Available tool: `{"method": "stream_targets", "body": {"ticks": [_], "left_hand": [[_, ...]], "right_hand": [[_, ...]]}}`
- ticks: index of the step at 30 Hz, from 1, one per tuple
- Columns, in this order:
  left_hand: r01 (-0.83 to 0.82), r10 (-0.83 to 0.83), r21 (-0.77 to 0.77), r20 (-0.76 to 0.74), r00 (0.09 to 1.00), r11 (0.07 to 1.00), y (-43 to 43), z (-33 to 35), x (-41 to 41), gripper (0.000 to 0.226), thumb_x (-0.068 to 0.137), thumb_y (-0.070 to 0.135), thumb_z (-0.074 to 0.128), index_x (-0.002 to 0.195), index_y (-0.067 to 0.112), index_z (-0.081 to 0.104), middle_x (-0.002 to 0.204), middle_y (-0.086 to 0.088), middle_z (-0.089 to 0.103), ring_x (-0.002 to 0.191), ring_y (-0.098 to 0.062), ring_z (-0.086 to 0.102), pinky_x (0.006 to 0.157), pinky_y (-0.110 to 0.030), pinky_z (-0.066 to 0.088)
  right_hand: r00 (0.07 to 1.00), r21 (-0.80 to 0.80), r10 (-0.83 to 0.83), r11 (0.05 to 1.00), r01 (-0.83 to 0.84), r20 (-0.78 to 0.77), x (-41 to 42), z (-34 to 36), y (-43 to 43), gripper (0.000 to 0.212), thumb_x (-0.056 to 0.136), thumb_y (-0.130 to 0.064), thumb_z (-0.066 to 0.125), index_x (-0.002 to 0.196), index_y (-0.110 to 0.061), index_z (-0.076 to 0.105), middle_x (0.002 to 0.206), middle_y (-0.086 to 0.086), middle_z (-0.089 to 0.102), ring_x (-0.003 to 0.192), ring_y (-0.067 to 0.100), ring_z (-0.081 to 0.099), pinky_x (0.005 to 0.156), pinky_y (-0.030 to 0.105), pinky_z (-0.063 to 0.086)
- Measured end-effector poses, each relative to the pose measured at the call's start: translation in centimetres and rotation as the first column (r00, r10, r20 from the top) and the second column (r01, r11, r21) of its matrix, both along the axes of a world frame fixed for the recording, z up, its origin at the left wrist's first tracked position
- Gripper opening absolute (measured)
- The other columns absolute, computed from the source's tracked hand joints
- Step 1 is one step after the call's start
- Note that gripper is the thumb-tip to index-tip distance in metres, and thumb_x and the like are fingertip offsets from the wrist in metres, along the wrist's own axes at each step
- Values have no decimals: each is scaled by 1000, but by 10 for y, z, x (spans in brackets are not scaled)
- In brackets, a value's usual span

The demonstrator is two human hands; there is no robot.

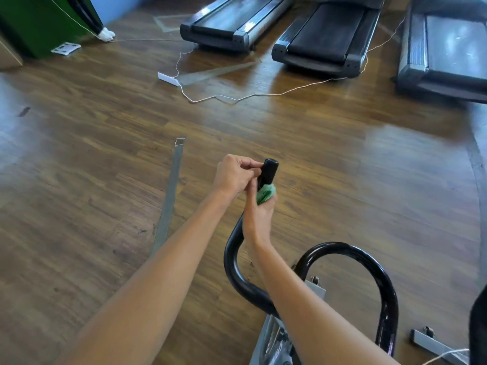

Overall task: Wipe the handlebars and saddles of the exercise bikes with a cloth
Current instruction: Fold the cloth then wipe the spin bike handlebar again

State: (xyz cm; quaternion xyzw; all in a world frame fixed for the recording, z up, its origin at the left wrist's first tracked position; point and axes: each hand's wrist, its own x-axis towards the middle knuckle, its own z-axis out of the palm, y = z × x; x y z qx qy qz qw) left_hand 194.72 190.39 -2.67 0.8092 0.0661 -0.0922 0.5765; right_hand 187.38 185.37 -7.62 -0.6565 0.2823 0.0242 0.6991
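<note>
Left grip: your left hand is curled, fingertips pinching the upper part of the black foam-covered end of the handlebar from the left side.
Right grip: your right hand wraps the bar just below that, fingers closed around the crumpled green cloth and pressing it to the bar.
Cloth: bunched between your right palm and the handlebar, only a small green wad showing above your thumb, touching the lower end of the black foam.
Handlebar: glossy black curved steel tube; the left arm of it rises to the foam end you hold; the right loop arches beside your right forearm, untouched.
Bike frame: grey metal exercise-bike frame under the bars, at the lower edge of the view; a grey metal foot bar lies on the floor to its right.
Saddle: cannot tell; not seen from the head camera.
Floor: brown wood-plank floor, with a grey tape strip left of your left forearm.
Background: three black-and-silver treadmills well apart at the far side; a thin white cord trails across the floor in front of them.
</note>
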Motion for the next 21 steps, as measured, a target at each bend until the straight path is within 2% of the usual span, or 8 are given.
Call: {"method": "stream_targets", "body": {"ticks": [3,5,8,10,11,16,19,21], "left_hand": [[12,-12,-15,-27,1000,1000,-2,3,-1,17,91,-5,62,101,3,74,86,-22,71,71,-25,69,74,-43,62],[10,-11,-22,-41,999,1000,-3,6,-3,17,92,-5,61,100,3,73,84,-22,68,66,-23,65,70,-39,62],[9,-9,-6,-43,999,1000,-4,8,-7,16,92,-4,62,104,0,72,93,-25,71,75,-28,69,68,-34,62],[6,-5,7,-43,999,1000,-5,9,-9,17,92,-3,63,106,0,72,96,-24,72,84,-31,72,73,-39,62],[1,0,10,-42,999,1000,-5,10,-10,17,92,-3,63,106,0,72,97,-24,72,87,-33,72,75,-42,62],[-15,16,31,-27,1000,999,-5,8,-11,17,92,-2,65,106,2,73,98,-20,73,88,-31,73,78,-44,62],[-17,18,53,-14,1000,998,-5,10,-12,19,92,-2,64,108,2,73,99,-21,73,89,-31,73,77,-42,62],[-7,7,74,3,1000,997,-5,11,-13,20,92,-1,64,110,2,72,100,-19,73,89,-29,73,76,-38,62]], "right_hand": [[959,68,209,978,-200,-193,-32,-2,10,98,87,-77,48,156,-24,1,149,7,41,134,28,44,112,42,34],[847,42,419,902,-430,-328,-49,4,5,107,86,-80,42,156,-13,-4,148,11,44,134,30,47,111,38,35],[544,-153,669,551,-820,-507,-74,14,-12,111,86,-84,33,156,-4,1,149,16,45,134,33,47,107,40,37],[363,-252,724,262,-932,-587,-81,15,-25,112,85,-85,35,155,-1,11,149,17,45,134,32,47,105,41,39],[325,-265,732,202,-943,-599,-80,13,-28,113,84,-84,38,155,1,13,150,16,44,135,32,47,106,41,40],[456,-323,710,326,-888,-536,-79,11,-15,117,83,-86,37,155,1,8,144,14,50,130,31,52,104,42,44],[335,-387,732,106,-916,-593,-86,9,-30,102,85,-83,40,149,-5,26,136,14,55,125,32,55,94,42,45],[231,-301,789,62,-952,-569,-81,11,-44,87,90,-75,44,142,-5,37,129,13,57,122,35,55,90,39,42]]}}
